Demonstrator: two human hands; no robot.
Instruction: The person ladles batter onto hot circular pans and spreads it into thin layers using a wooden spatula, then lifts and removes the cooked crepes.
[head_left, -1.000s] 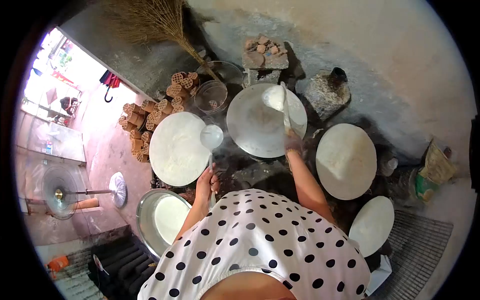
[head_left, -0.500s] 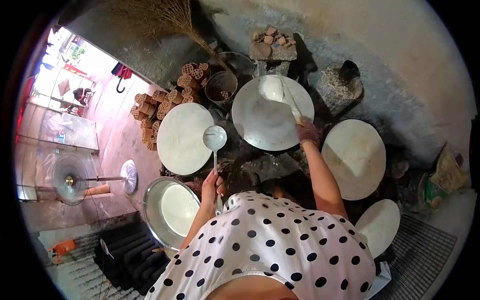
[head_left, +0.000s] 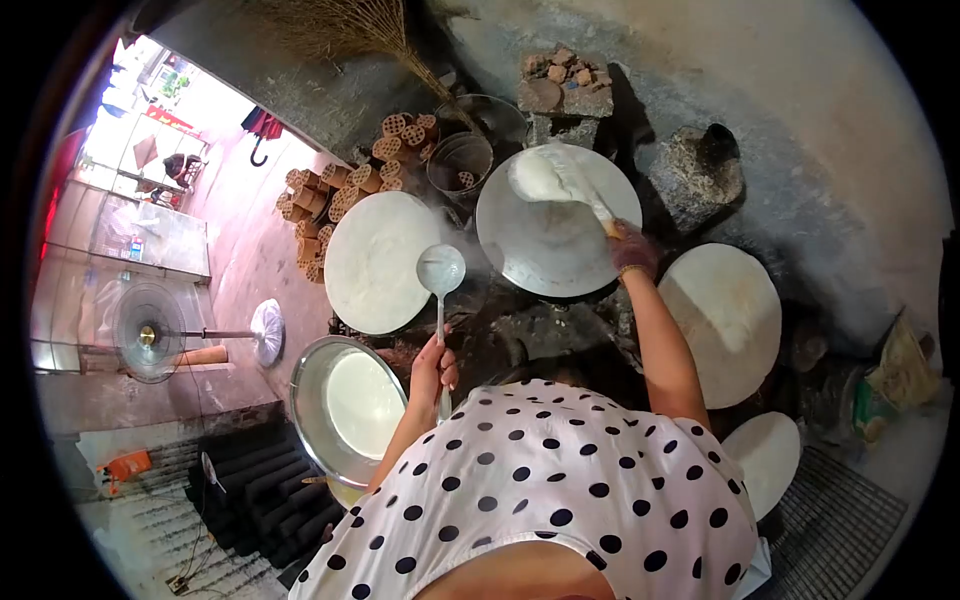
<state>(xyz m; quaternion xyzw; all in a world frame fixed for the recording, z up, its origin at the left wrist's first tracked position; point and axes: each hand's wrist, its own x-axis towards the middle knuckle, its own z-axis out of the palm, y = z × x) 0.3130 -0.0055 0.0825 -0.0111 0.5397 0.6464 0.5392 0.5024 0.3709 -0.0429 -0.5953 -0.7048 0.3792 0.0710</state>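
My left hand is closed around the handle of a metal ladle, its bowl raised between two round griddles and coated with whitish liquid. In my right hand, which looks gloved, is the wooden handle of a spreader. Its far end lies in white batter on the far part of the middle griddle; the blade is hard to tell from the batter. Pale white layers cover the left round surface and the right one. Beside my left forearm stands a metal basin of white batter.
Perforated clay-coloured briquettes are piled behind the left griddle, near a bucket and a broom. Black briquettes lie at lower left. A standing fan is at left. Another white disc leans at lower right.
The batter on the middle griddle has widened from a compact pool into a streak, and the spreader has swung with it. The whole view has shifted slightly. The ladle stays raised.
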